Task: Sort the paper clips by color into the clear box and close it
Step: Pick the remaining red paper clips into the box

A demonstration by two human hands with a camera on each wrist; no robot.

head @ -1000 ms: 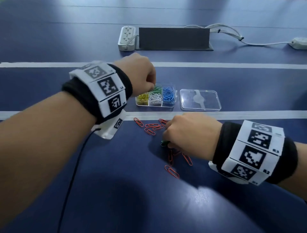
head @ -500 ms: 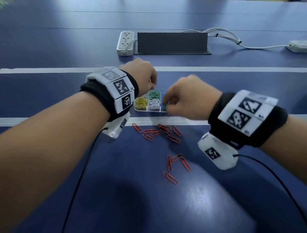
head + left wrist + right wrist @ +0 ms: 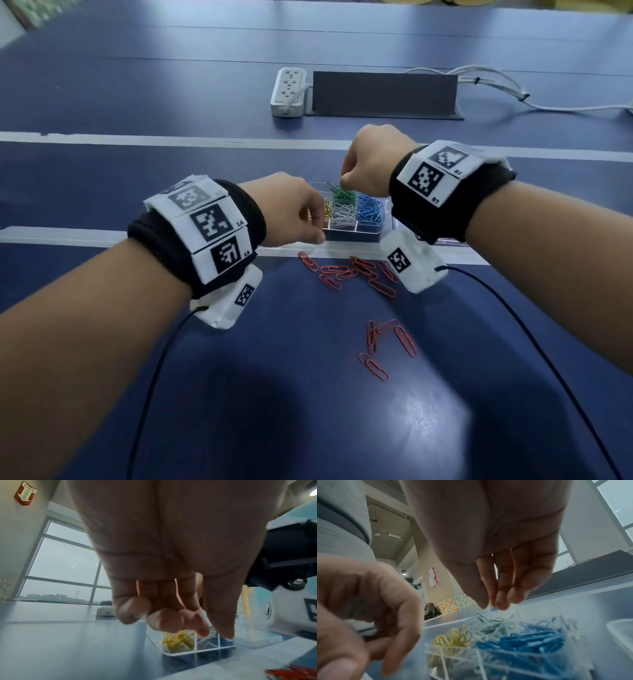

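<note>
The clear box point(image 3: 352, 235) stands open mid-table with yellow point(image 3: 453, 637), green point(image 3: 343, 196), white point(image 3: 342, 215) and blue point(image 3: 527, 638) paper clips in separate compartments. My right hand point(image 3: 344, 178) hangs over the green compartment, fingertips point(image 3: 500, 603) together and pointing down. A green clip point(image 3: 480, 617) sits just under them, apart from the fingers. My left hand point(image 3: 313, 222) hovers at the box's front left by the yellow clips, fingers loosely curled point(image 3: 163, 620), nothing in it. Several red clips point(image 3: 356, 272) lie loose in front of the box, with more point(image 3: 387, 342) nearer me.
The clear lid point(image 3: 621, 632) lies right of the box, mostly hidden behind my right wrist in the head view. A white power strip point(image 3: 289, 90), a dark upright panel point(image 3: 383, 94) and white cables point(image 3: 496, 89) lie at the back. White tape lines cross the blue table.
My right hand rose from the table in front, where it took a green clip, to above the green compartment. My left hand drew back from the green compartment to the box's front left.
</note>
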